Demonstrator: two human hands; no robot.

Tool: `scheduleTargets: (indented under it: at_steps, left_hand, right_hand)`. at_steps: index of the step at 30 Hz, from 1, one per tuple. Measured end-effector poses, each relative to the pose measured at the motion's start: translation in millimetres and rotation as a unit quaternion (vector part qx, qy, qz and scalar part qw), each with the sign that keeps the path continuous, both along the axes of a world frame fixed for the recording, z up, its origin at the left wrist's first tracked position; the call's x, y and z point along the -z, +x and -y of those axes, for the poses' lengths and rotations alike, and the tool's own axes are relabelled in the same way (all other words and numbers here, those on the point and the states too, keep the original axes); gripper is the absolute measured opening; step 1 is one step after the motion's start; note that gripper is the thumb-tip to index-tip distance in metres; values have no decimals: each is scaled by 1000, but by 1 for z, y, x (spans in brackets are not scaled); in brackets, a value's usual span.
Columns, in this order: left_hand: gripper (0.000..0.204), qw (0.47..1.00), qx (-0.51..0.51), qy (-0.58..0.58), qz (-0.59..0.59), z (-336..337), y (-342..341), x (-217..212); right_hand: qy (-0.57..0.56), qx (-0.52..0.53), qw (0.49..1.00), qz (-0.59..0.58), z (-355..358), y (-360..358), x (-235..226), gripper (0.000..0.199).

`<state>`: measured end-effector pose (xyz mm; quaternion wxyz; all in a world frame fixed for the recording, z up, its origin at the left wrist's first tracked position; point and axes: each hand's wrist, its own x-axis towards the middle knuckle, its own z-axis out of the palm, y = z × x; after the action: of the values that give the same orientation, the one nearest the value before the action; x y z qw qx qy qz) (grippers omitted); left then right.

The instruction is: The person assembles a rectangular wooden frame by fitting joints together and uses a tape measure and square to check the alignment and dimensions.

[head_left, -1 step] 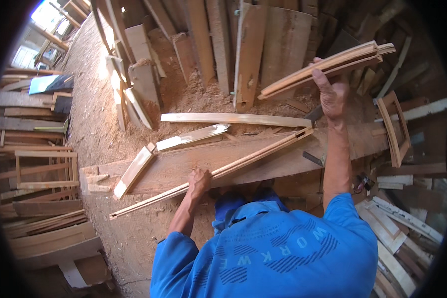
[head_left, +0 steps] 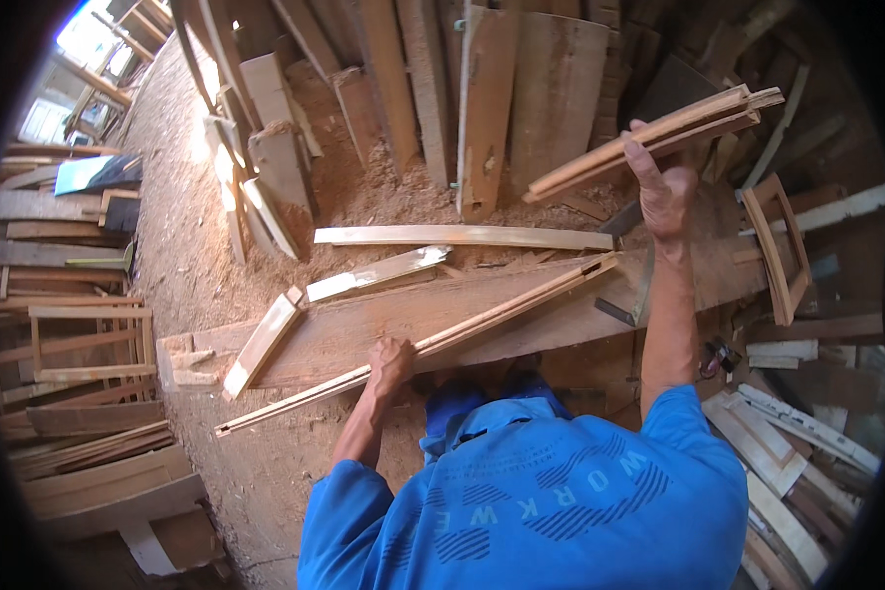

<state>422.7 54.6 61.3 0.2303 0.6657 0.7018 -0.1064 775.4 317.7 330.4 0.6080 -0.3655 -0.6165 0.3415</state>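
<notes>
My left hand (head_left: pixel 391 360) is closed around a long, thin grooved wooden strip (head_left: pixel 501 317), which slants across the bench plank (head_left: pixel 354 329) and juts past its near edge at the left. Its right end has a dark slot. Raised above the plank's right part, my right hand (head_left: pixel 667 189) grips a shorter grooved wooden rail (head_left: pixel 649 138), made of one or more pieces; I cannot tell which. A try square (head_left: pixel 615 312) lies on the plank below my right forearm. Pale wooden pieces rest beyond the strip: a long one (head_left: pixel 462 236), a shorter one (head_left: pixel 379 273) and one aslant (head_left: pixel 263 344).
Boards (head_left: pixel 487 118) lean upright beyond the plank, above sawdust-strewn ground (head_left: pixel 197 265). A small wooden frame (head_left: pixel 779 251) stands at the plank's right end. Stacked frames and timber (head_left: pixel 88 344) line the left, and offcuts (head_left: pixel 767 447) lie at the near right.
The rail in my right hand has turned slightly, its near end shifting a little right and down. More of the try square's blade shows. My left hand is almost still.
</notes>
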Motion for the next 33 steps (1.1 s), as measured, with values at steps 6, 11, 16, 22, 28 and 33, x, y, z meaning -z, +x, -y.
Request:
scheduleTargets:
  at_steps: [6, 11, 16, 22, 28, 33]
  left_hand:
    - [31, 997, 9, -70, -34, 2, 8, 2]
    - [69, 992, 27, 89, 81, -18, 69, -7]
    - [76, 972, 34, 119, 200, -70, 152, -8]
    - [77, 950, 69, 99, 287, -114, 211, -5]
    - [80, 942, 78, 101, 310, -127, 238, -6]
    - [81, 913, 36, 114, 390, -157, 276, -2]
  right_hand:
    - [-84, 124, 973, 176, 34, 80, 38, 52]
    - [-108, 152, 954, 237, 48, 96, 77, 59]
    - [-128, 122, 951, 254, 51, 84, 66, 53]
    - [-109, 116, 949, 272, 55, 75, 60, 65]
    - [-152, 80, 956, 238, 59, 76, 54, 66]
    - [-158, 94, 955, 234, 52, 85, 74, 67]
